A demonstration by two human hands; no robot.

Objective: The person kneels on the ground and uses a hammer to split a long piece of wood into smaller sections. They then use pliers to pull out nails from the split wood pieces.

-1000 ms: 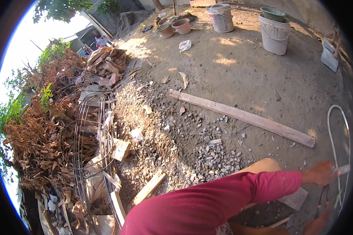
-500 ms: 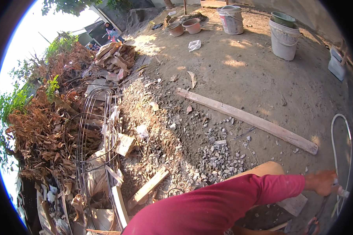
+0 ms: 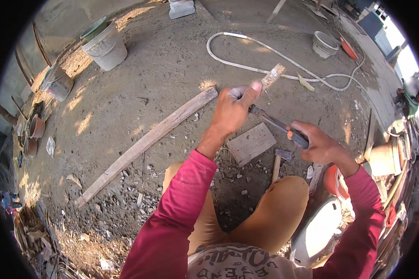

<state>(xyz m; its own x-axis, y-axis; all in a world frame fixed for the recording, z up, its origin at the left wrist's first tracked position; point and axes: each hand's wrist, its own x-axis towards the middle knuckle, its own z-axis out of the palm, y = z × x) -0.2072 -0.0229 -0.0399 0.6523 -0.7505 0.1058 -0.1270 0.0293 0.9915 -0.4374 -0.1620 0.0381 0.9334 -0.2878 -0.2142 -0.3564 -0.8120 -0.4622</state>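
My left hand [image 3: 233,106] grips a short, pale, weathered wood piece [image 3: 273,74], with a thin bit, perhaps a nail or wire, poking below it. My right hand [image 3: 320,145] is closed round the black-and-orange handles of a pliers-like tool [image 3: 280,125], whose dark head reaches up to my left hand; whether it touches the wood is hidden. On the ground below lie a flat board [image 3: 250,143] and a hammer [image 3: 282,155], just above my bent knee. A long timber [image 3: 144,145] lies diagonally to the left.
Buckets [image 3: 106,49] and pots stand at the left, another bucket [image 3: 325,46] at the back right. A white hose [image 3: 246,39] loops across the ground ahead. An orange container [image 3: 334,179] and a white oval item [image 3: 315,232] sit by my right leg. A person [image 3: 409,100] is at the far right.
The view has swung from the debris pile round to the hose and the ground ahead. My hands, earlier low at the right edge, are now raised in the middle with the wood and tool.
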